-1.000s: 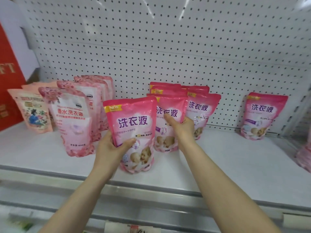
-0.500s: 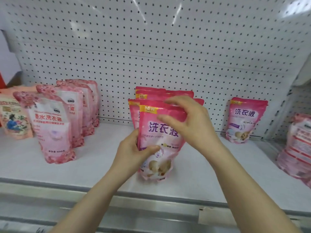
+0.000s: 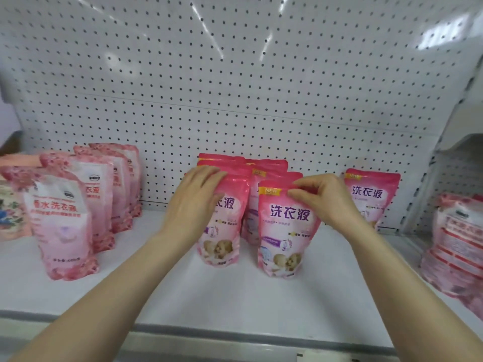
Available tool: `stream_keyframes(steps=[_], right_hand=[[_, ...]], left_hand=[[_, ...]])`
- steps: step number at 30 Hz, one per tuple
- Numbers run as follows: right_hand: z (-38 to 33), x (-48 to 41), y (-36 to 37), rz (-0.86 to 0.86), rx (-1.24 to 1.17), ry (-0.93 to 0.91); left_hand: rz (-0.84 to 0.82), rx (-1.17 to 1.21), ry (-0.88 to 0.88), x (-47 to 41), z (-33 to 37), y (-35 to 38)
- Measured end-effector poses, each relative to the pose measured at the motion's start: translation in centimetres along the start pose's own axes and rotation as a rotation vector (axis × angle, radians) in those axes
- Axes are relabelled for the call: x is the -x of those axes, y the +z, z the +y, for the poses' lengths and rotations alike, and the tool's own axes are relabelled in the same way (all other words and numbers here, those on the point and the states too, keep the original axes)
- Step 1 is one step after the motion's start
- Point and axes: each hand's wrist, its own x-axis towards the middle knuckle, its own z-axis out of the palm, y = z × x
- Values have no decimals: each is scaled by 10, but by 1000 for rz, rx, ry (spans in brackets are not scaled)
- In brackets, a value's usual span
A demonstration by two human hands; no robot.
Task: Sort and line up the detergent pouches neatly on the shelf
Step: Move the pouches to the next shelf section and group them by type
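Note:
Two rows of bright pink detergent pouches stand upright at the middle of the white shelf (image 3: 235, 296). My left hand (image 3: 194, 202) grips the top of the front pouch of the left row (image 3: 224, 231), fingers over its upper edge. My right hand (image 3: 324, 202) pinches the top edge of the front pouch of the right row (image 3: 285, 231). More of the same pouches (image 3: 261, 168) stand behind these two. A single matching pouch (image 3: 371, 197) stands apart to the right, against the pegboard.
Pale floral pink pouches (image 3: 62, 223) stand in a row at the left, with an orange-pink pouch (image 3: 10, 205) at the far left edge. Red-and-pink pouches (image 3: 457, 244) lie at the far right. A white pegboard (image 3: 235, 87) backs the shelf.
The pouch held by both hands in front of the stack now stands on the shelf at the head of the right row. My left hand has moved onto the left row's front pouch.

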Motion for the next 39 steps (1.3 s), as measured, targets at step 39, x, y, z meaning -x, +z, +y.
stream_keyframes(steps=[39], right_hand=[[23,-141,20,-309,292,33]], left_hand=[[31,357,-123,-70,-44,-12]])
